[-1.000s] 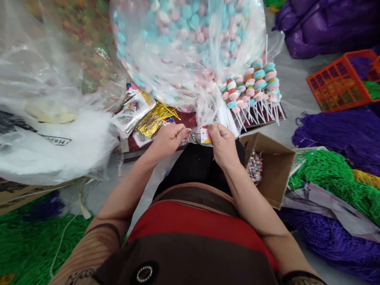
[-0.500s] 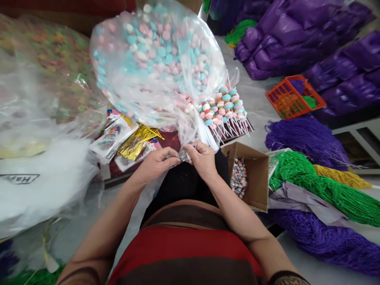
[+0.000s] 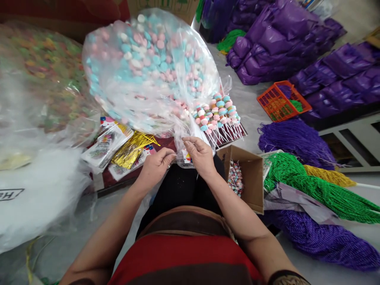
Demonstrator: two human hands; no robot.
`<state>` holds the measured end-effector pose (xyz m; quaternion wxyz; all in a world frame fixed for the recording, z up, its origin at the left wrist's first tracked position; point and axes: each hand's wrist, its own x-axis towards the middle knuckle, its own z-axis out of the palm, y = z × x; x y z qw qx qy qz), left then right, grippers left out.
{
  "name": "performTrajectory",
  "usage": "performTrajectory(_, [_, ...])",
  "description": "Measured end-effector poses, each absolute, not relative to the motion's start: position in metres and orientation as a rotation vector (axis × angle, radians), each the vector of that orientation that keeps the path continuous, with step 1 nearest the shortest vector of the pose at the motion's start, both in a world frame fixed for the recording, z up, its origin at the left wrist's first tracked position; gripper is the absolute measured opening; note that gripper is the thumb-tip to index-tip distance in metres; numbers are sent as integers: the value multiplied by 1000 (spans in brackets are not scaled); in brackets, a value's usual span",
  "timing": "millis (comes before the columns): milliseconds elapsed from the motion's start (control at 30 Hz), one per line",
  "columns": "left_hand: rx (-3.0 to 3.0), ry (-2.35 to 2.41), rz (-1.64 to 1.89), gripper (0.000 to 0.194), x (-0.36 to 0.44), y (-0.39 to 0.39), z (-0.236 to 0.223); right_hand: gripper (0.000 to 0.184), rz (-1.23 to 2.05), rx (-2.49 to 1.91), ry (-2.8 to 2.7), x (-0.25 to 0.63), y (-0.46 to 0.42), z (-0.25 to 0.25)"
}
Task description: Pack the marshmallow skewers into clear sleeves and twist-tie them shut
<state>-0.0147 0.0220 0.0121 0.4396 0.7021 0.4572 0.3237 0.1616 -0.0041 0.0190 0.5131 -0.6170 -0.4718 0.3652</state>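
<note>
Over my lap, a small clear plastic bag [image 3: 187, 157] with a coloured print spans the gap between my hands. My left hand [image 3: 156, 167] pinches its left edge between thumb and fingers. Thumb and fingertips of my right hand [image 3: 202, 156] are closed on the other side, partly hiding the print. Just beyond lies a large clear sack [image 3: 142, 75] of pink, blue and white sweets, its gathered neck close to my fingers. Candy skewers [image 3: 218, 113] on white sticks rest to the right of that neck. Yellow twist ties [image 3: 132, 150] lie on stacked printed bags [image 3: 107, 146] at the left.
An open cardboard box [image 3: 251, 178] holding wrapped sweets stands by my right thigh. Green bead strings [image 3: 314, 186] and purple strings [image 3: 326, 237] lie farther right, below an orange basket [image 3: 282, 103]. Sacks of yellow-green sweets [image 3: 56, 75] and white material [image 3: 38, 198] are at the left.
My hands have moved slightly apart, and the small bag between them now shows more of its coloured print. The whole view has shifted a little, with surroundings sliding left.
</note>
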Motion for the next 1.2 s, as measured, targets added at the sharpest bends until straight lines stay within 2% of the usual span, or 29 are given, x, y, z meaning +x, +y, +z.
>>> performTrajectory(100, [1604, 1159, 881, 32, -21, 24, 4, 32, 762, -1613, -1224, 183, 7, 19])
performTrajectory(267, [1274, 1062, 1020, 42, -29, 33, -7, 27, 165, -2154, -1485, 235, 32, 26])
performTrajectory(367, [1188, 1023, 1058, 46, -25, 35, -8, 28, 98, -2403, -1577, 247, 41, 27])
performTrajectory(500, [1110, 999, 1088, 47, -22, 35, -7, 30, 91, -2490, -1574, 249, 46, 24])
performTrajectory(633, [1022, 960, 1137, 49, -22, 37, -7, 29, 142, -2399, -1438, 259, 40, 22])
performTrajectory(900, [986, 811, 1235, 50, -21, 44, -6, 27, 409, -1771, -1237, 269, -10, 21])
performTrajectory(1200, [1107, 766, 1186, 46, -27, 41, -16, 17, 423, -1569, -1409, 262, -60, 55])
